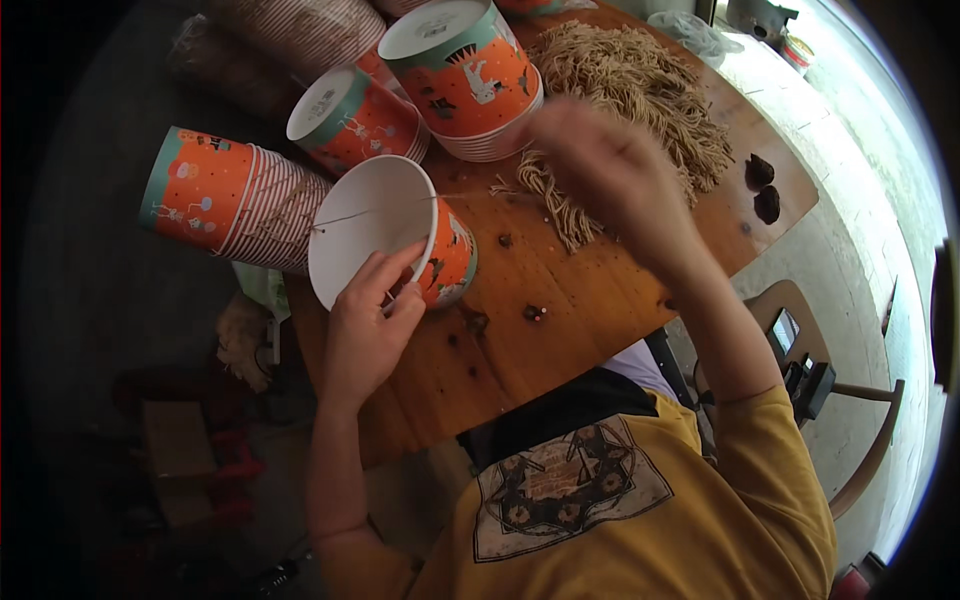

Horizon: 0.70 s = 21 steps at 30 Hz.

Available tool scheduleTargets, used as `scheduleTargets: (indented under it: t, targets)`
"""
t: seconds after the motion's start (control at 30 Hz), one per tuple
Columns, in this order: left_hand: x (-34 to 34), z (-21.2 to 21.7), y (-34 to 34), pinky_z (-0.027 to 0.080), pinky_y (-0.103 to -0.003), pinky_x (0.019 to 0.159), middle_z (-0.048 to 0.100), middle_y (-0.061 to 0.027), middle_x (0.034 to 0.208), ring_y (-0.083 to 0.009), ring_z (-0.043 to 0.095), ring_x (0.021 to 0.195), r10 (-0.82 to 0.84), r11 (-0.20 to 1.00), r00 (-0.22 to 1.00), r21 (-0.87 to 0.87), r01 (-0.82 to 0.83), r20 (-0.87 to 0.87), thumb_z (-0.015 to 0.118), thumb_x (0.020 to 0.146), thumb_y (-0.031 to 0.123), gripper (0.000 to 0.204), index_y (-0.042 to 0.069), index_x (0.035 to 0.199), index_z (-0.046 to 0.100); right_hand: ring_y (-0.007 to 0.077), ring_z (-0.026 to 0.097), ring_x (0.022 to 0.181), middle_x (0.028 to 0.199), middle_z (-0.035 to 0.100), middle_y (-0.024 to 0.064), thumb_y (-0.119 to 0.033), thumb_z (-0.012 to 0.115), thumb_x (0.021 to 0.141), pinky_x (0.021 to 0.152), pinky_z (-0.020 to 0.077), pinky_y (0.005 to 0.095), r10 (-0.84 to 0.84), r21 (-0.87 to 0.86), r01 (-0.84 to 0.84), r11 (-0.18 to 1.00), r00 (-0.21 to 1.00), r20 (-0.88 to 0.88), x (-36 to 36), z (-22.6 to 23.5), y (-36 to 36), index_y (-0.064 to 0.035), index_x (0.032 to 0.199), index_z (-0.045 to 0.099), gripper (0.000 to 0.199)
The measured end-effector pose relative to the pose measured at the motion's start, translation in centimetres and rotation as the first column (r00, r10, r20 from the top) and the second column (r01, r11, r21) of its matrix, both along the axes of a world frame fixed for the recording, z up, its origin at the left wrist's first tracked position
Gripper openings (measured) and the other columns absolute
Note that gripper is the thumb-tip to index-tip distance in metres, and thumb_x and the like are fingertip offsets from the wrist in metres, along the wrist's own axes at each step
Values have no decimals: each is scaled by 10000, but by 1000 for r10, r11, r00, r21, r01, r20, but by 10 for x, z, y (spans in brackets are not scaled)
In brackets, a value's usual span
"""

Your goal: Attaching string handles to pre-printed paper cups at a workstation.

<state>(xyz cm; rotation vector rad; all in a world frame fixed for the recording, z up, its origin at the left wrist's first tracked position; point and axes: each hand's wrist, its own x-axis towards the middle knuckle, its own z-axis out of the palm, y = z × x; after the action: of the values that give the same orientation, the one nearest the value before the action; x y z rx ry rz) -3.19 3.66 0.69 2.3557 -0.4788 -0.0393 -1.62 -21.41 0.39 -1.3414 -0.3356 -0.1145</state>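
Observation:
A paper bucket (458, 252), orange with a green band and white inside, lies tipped on the wooden table with its mouth facing left. My left hand (372, 310) pinches the near part of its rim between thumb and fingers. A thin string (350, 216) crosses the bucket's mouth from a small dark spot on the inner wall. It runs over the rim toward my right hand (595, 165), which is raised beside a pile of beige cords (640, 95). Motion smears the right hand's fingers, so what they hold, if anything, is hidden.
Stacked matching buckets stand upside down (465, 85) at the back, with another stack (210, 195) lying at the left edge. Wrapped stacks (290, 30) sit behind. Two dark objects (762, 188) lie at the table's right corner. A wooden chair (790, 310) holds a phone.

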Motion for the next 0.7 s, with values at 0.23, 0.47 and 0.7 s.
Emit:
scheduleTargets:
  t: [0.23,0.47,0.7]
  targets:
    - [7,6,1,430,-234,733,560,-40,929,-99,521,821,-19,1000,990,-16,17,-137,495,854,35,371,-18,1217,554,305,631,622,691,639,139,-230,558,900,612,515,378,41,-601,63,796,987,157,-10,-65,52,-95,975,672,192]
    - [6,8,-1,432,-236,760,564,-44,952,-104,521,835,19,1000,980,-19,-23,-201,487,855,34,375,-23,1221,549,306,629,597,641,638,113,-271,573,887,592,511,397,-80,-556,134,820,990,119,-5,-77,65,-97,909,671,202]
    - [6,7,-1,438,-250,798,573,-50,985,-118,531,865,15,1000,981,-3,-16,-193,473,853,36,396,-13,1239,541,309,627,590,623,623,121,-234,555,852,593,507,396,-72,-506,115,855,992,103,0,-74,67,-73,830,649,187]
